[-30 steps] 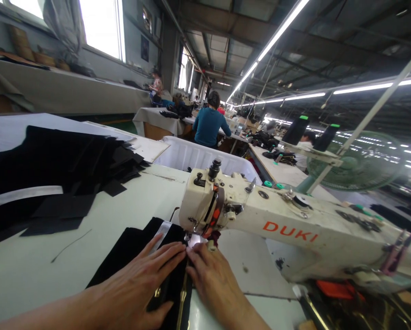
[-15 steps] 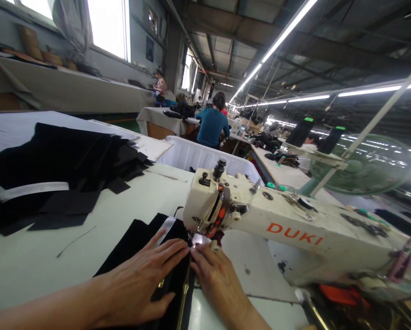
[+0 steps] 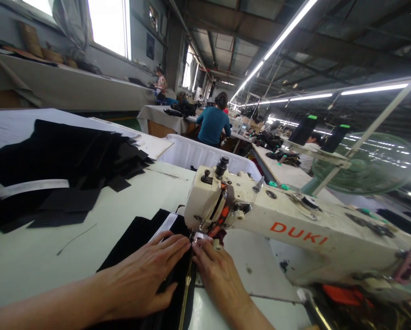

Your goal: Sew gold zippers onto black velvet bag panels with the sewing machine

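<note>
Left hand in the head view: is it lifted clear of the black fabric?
No, the left hand lies spread on the black fabric, just in front of the sewing machine.

Orange letters reading "DUKI" mark the sewing machine's arm.

Black fabric, white-striped, flat

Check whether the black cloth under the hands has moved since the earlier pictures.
Yes: judged against the sewing machine, the black cloth has slid slightly forward.
</note>
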{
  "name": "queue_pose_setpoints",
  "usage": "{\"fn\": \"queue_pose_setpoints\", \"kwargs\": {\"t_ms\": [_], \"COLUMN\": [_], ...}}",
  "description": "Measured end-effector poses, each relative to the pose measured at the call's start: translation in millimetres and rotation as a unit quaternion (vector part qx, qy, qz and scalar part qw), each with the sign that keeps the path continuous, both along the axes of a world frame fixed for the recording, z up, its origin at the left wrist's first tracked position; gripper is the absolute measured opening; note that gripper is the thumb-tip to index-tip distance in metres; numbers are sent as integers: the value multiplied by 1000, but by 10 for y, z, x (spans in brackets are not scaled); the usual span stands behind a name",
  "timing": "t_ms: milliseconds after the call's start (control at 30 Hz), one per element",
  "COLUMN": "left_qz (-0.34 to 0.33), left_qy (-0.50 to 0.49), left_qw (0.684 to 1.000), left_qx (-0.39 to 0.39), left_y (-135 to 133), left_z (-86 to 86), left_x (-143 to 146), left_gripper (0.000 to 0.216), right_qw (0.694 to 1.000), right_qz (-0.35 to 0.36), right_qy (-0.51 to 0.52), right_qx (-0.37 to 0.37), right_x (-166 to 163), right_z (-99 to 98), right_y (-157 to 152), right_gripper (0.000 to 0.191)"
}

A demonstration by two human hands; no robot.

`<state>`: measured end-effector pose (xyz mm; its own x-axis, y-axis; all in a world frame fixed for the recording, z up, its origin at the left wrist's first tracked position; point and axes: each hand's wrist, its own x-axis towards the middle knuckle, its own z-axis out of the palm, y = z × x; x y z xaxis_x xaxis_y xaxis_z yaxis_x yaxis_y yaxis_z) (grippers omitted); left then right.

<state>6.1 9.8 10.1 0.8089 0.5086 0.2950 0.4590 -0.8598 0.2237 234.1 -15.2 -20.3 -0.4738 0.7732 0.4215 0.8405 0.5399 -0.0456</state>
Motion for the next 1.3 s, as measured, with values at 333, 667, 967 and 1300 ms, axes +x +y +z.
{"fn": "queue_pose_setpoints", "kwargs": {"t_ms": [333, 667, 967, 1300], "left_qz": [21, 46, 48, 53], "left_qy": [2, -6, -13, 7], "left_qw": [1000, 999, 998, 998], "left_qx": [-4, -28, -32, -41], "left_y": [-46, -100, -102, -64], "left_z": [-111, -137, -90, -127], "left_x": [24, 82, 103, 109], "left_gripper": [78, 78, 75, 72], "right_qw": [1000, 999, 999, 999], "right_qz": [6, 34, 38, 31], "right_qy": [4, 14, 9, 16], "right_qx": [-7, -35, -38, -8], "right_x": [-15, 41, 55, 58], "right_z": [29, 63, 72, 47], "right_y": [-8, -24, -18, -29], "right_gripper": [39, 37, 39, 37]}}
